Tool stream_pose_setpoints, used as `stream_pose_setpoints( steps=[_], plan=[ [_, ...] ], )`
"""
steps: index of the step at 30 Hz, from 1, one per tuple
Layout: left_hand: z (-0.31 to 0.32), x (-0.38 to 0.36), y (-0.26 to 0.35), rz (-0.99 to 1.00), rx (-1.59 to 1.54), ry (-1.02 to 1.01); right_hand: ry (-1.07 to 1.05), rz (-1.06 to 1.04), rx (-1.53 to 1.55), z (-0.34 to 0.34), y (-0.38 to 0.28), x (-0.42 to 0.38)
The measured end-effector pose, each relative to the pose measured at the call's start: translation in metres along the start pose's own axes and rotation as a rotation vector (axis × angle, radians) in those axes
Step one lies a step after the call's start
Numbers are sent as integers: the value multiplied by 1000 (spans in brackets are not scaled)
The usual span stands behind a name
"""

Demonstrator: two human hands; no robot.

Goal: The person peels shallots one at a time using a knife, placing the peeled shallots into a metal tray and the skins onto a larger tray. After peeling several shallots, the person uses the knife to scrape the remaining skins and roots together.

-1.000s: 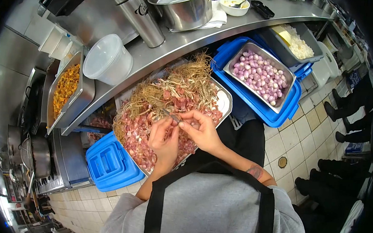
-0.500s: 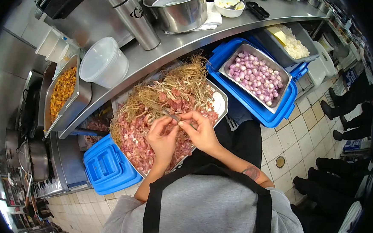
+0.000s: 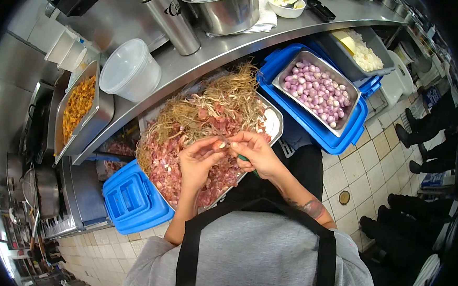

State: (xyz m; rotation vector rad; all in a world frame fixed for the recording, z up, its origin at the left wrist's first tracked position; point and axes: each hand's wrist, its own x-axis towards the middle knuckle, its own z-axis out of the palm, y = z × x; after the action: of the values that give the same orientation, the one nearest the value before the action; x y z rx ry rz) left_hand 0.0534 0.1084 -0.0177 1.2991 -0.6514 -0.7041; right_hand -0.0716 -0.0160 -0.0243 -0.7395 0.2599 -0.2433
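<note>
Both my hands meet above a large tray (image 3: 280, 110) heaped with shallot skins (image 3: 172, 172) and unpeeled shallots with long dry roots (image 3: 205, 110). Pinched in my left hand (image 3: 197, 159) is a small shallot (image 3: 221, 144), pale where its skin is off. My right hand (image 3: 258, 154) is closed around a small knife (image 3: 243, 157); its green handle shows at the palm, and the blade is mostly hidden by the fingers near the shallot. Peeled purple shallots (image 3: 316, 90) fill a metal pan (image 3: 344, 125) at upper right.
Under the pan is a blue lid (image 3: 339, 145); another blue lid (image 3: 136, 200) lies left of the tray. The steel counter (image 3: 224, 51) holds a flask (image 3: 172, 21), a pot (image 3: 226, 14) and a plastic tub (image 3: 130, 71). People's legs (image 3: 424, 128) stand at right.
My right hand has turned, bringing the green knife handle into view. Both hands have spread slightly, and the shallot's pale flesh now shows between my fingers.
</note>
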Motion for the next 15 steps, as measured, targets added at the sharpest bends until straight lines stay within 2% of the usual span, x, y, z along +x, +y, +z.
stream_pose_setpoints(
  steps=[1, 4, 8, 9, 10, 11, 12, 15],
  plan=[
    [0, 1, 1, -47, -16, -24, 4, 32, 38, 0, -1, -1],
    [6, 1, -4, -14, -157, -46, 16, 67, 96, 3, -5, -1],
    [13, 0, 0, -11, -76, -18, 64, -22, -18, 5, 1, -2],
    [11, -4, 1, -186, -34, 53, 134, -71, -119, 7, 7, -4],
    [11, -5, -1, -128, 53, 95, 214, -55, -128, 12, 7, -4],
    [13, 2, -3, -61, -45, 56, 137, -89, -137, 11, 3, 2],
    [16, -1, -1, -59, -139, 31, 88, -68, -118, 17, 0, -2],
    [18, 0, -6, -42, -190, 117, 116, -73, -133, 18, 2, 0]
  ],
)
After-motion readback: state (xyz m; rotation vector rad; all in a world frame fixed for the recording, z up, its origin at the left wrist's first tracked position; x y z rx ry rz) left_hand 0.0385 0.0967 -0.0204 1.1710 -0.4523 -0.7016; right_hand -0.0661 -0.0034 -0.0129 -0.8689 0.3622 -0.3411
